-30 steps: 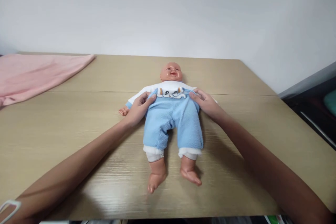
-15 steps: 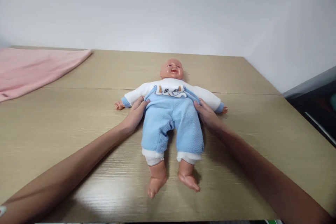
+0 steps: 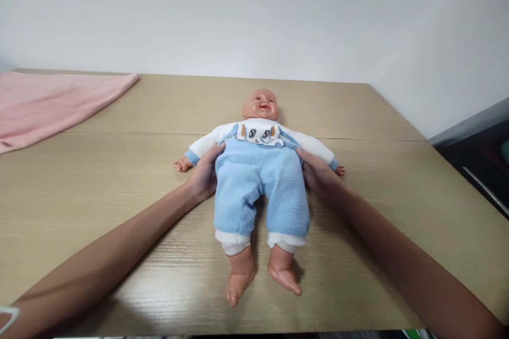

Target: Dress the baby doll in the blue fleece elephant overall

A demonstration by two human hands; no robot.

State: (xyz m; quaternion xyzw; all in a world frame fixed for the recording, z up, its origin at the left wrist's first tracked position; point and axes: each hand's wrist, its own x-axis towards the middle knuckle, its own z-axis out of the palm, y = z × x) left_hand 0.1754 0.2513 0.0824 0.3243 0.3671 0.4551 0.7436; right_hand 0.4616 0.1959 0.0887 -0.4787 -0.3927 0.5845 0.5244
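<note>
**Doll on wooden table, held at both sides**

Plastic baby doll (image 3: 260,169) in blue fleece trousers and white top: lies face-up, mid-table, feet toward the near edge. Left hand (image 3: 204,175) and right hand (image 3: 316,175): fingers pressed together against the trousers' waist on either side. Pink cloth (image 3: 51,103): far left corner of light wooden table (image 3: 119,180).

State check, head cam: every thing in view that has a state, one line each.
doll: on its back on the table, dressed, feet bare.
blue overalls: on the doll, bib at chest.
left hand: clasping the doll's side at the waist.
right hand: clasping the opposite side.
pink cloth: spread flat, far left.
</note>
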